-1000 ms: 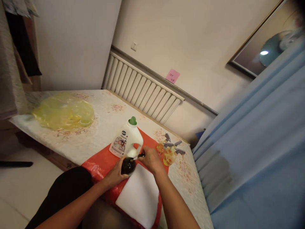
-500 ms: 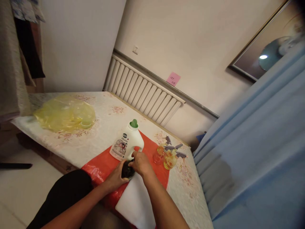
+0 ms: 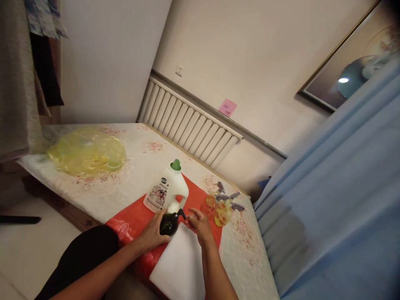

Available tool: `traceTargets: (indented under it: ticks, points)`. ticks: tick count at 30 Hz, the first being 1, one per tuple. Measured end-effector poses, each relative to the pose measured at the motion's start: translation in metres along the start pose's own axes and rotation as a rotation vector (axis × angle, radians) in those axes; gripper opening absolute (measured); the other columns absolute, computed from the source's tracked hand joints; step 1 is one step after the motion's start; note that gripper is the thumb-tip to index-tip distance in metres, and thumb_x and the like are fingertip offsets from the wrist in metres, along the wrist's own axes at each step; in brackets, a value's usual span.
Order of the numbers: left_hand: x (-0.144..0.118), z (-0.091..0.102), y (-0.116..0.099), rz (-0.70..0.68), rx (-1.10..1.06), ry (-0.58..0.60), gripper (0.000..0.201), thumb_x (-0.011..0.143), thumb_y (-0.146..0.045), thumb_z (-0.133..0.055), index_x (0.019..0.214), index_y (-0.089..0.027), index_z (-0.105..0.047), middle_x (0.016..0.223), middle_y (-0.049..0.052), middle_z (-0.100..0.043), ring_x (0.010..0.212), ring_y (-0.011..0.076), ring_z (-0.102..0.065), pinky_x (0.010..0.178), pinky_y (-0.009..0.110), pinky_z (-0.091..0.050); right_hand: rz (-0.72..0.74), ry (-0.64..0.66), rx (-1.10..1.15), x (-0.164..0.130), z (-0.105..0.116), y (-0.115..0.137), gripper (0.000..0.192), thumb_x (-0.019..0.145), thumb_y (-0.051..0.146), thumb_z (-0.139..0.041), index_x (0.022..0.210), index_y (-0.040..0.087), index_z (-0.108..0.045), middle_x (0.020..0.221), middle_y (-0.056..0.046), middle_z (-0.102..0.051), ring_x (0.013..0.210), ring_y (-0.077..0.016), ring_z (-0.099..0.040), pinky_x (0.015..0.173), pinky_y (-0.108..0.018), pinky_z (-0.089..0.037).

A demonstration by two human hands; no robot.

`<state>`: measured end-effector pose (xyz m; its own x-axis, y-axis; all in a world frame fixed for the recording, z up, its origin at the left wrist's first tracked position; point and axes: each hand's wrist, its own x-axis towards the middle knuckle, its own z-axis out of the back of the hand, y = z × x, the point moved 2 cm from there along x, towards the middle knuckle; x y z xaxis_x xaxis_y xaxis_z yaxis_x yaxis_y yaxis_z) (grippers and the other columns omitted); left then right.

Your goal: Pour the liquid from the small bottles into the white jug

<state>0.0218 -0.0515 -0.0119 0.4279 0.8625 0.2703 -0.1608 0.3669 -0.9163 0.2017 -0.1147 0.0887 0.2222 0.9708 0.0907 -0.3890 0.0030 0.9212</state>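
Note:
My left hand (image 3: 152, 233) is wrapped round the side of a dark green pump bottle (image 3: 168, 226), whose black pump head points to the right. Just right of that pump, my right hand (image 3: 199, 225) hangs with loosely bent fingers apart and nothing visible in it. Behind the bottle stands a white detergent jug (image 3: 165, 189) with a label, a side handle and a green spout in its uncapped mouth. A white flat-sided object (image 3: 179, 266) lies in front of the bottle, partly hidden by my right forearm. Red plastic sheeting (image 3: 131, 218) lies under these things.
Spray bottles (image 3: 222, 214) with grey triggers stand on the right of the flower-patterned tabletop (image 3: 140, 146). A yellow plastic bag (image 3: 84, 150) with a pale green cap (image 3: 114, 165) lies at left. A radiator (image 3: 187, 116) runs behind; a blue curtain (image 3: 328, 187) hangs at right.
My right hand has let go of the pump bottle's top and moved a little to the right, uncovering the pump head. My left hand still holds the bottle.

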Motion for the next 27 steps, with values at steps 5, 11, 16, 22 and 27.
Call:
traceTargets:
  ticks: [5, 11, 16, 22, 27]
  points:
    - [0.011, -0.005, -0.008, -0.041, 0.029, -0.016, 0.073, 0.059, -0.019, -0.067, 0.13, -0.018, -0.048, 0.136, 0.014, -0.05, 0.132, 0.0333, -0.042, 0.114, 0.049, -0.031, 0.05, 0.013, 0.088, 0.005, -0.02, -0.012, 0.047, 0.066, 0.023, -0.066, 0.113, 0.018, -0.066, 0.103, -0.008, -0.072, 0.089, -0.0212, -0.066, 0.077, -0.032, -0.052]
    - [0.013, -0.012, -0.007, -0.097, 0.031, -0.013, 0.062, 0.063, -0.019, -0.066, 0.123, -0.021, -0.05, 0.126, 0.01, -0.056, 0.122, 0.0301, -0.051, 0.107, 0.046, -0.04, 0.111, 0.069, 0.022, 0.01, -0.037, 0.0, 0.046, 0.064, 0.012, -0.062, 0.108, 0.02, -0.071, 0.097, -0.002, -0.072, 0.086, -0.0195, -0.064, 0.083, -0.031, -0.05]
    - [0.011, -0.012, -0.007, -0.13, 0.03, -0.009, 0.06, 0.065, -0.018, -0.066, 0.123, -0.022, -0.049, 0.123, 0.008, -0.057, 0.119, 0.028, -0.052, 0.106, 0.044, -0.041, 0.151, 0.043, -0.071, 0.01, -0.04, 0.001, 0.034, 0.064, 0.011, -0.063, 0.095, 0.02, -0.073, 0.09, -0.001, -0.07, 0.085, -0.0194, -0.062, 0.08, -0.029, -0.048]
    - [0.011, -0.014, -0.003, -0.121, 0.04, -0.03, 0.059, 0.067, -0.019, -0.066, 0.122, -0.021, -0.047, 0.123, 0.01, -0.055, 0.118, 0.0287, -0.052, 0.104, 0.047, -0.042, 0.135, -0.083, -0.193, 0.014, -0.044, -0.005, 0.018, 0.061, 0.017, -0.07, 0.078, 0.018, -0.067, 0.073, 0.004, -0.06, 0.067, -0.0147, -0.054, 0.065, -0.024, -0.043]
    - [0.01, -0.015, -0.002, -0.127, 0.049, -0.052, 0.056, 0.068, -0.021, -0.066, 0.121, -0.022, -0.049, 0.122, 0.009, -0.057, 0.118, 0.0284, -0.053, 0.104, 0.046, -0.043, 0.102, -0.211, -0.262, 0.012, -0.054, -0.007, 0.019, 0.058, 0.021, -0.074, 0.068, 0.018, -0.058, 0.062, 0.007, -0.049, 0.058, -0.0124, -0.042, 0.057, -0.024, -0.037]
